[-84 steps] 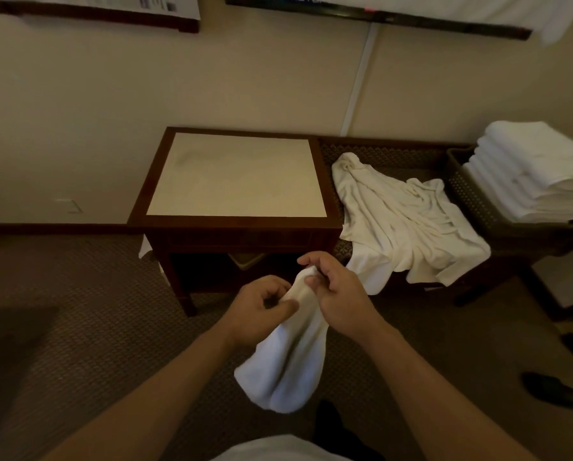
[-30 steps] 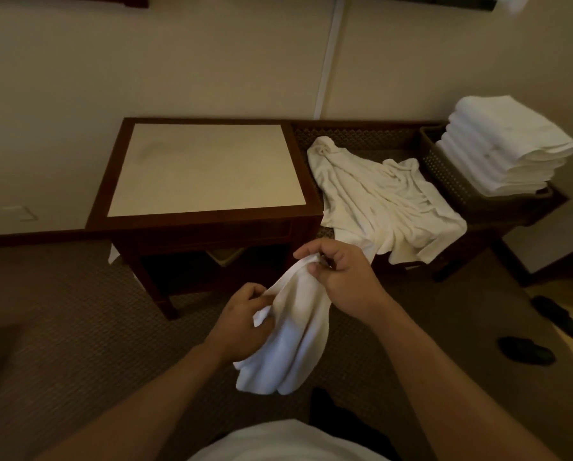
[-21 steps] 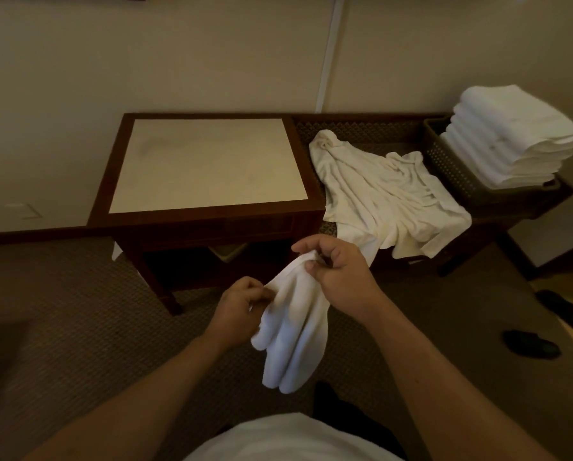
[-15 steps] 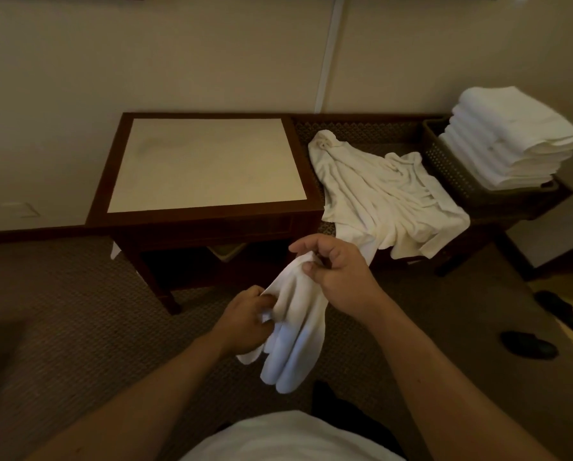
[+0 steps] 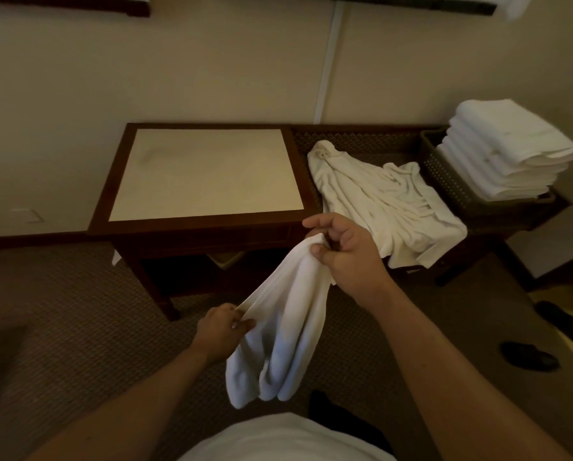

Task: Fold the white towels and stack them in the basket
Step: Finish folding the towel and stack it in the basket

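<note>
Towel held up, hanging long toward 6 o'clock

Right hand (image 5: 348,251) pinches the towel (image 5: 288,327) top; left hand (image 5: 223,331) grips its edge at 8 o'clock. Table (image 5: 205,224) is nearest, at 12; basket (image 5: 451,174) far at 2.

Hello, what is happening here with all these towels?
A person is folding white towels. Both hands hold one small white towel in the air in front of the table: the right hand pinches its top, and the left hand grips an edge lower down. The towel hangs bunched, not yet folded. More unfolded towels lie in a heap beside the table. A stack of folded towels already sits in the basket on the right.
</note>
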A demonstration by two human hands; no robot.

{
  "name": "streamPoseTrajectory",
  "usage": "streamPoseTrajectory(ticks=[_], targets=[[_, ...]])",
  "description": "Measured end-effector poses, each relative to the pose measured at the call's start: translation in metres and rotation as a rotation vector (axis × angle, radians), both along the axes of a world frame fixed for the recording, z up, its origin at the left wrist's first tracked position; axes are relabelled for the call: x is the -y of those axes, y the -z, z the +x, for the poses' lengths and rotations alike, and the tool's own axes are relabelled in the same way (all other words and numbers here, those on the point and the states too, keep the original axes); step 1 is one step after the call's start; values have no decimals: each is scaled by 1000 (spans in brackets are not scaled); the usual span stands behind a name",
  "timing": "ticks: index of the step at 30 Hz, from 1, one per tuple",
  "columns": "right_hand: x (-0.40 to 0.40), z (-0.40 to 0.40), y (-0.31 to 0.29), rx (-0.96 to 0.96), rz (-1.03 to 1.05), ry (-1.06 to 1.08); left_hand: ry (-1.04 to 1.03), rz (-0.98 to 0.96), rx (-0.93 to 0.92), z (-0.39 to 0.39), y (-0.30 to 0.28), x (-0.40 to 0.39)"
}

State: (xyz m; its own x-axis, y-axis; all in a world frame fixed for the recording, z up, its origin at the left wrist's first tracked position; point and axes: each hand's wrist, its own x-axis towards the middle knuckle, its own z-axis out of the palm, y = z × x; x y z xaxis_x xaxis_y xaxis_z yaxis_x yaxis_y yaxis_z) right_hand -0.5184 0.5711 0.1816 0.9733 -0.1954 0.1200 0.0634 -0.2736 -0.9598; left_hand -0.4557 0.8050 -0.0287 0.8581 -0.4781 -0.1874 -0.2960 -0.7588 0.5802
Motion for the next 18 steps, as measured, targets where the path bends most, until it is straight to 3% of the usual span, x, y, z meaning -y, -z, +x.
streamPoseTrajectory(ticks=[9, 11, 15, 18], targets=[[27, 19, -7, 98, -62, 158, -462, -169, -5, 16, -7, 17], [40, 23, -3, 118, -76, 185, -467, -144, -21, 30, -10, 17], [67, 33, 4, 147, -81, 233, -221, 156, -50, 56, -14, 22], [106, 46, 16, 89, -151, 311, -299, 81, -35, 77, -40, 34]])
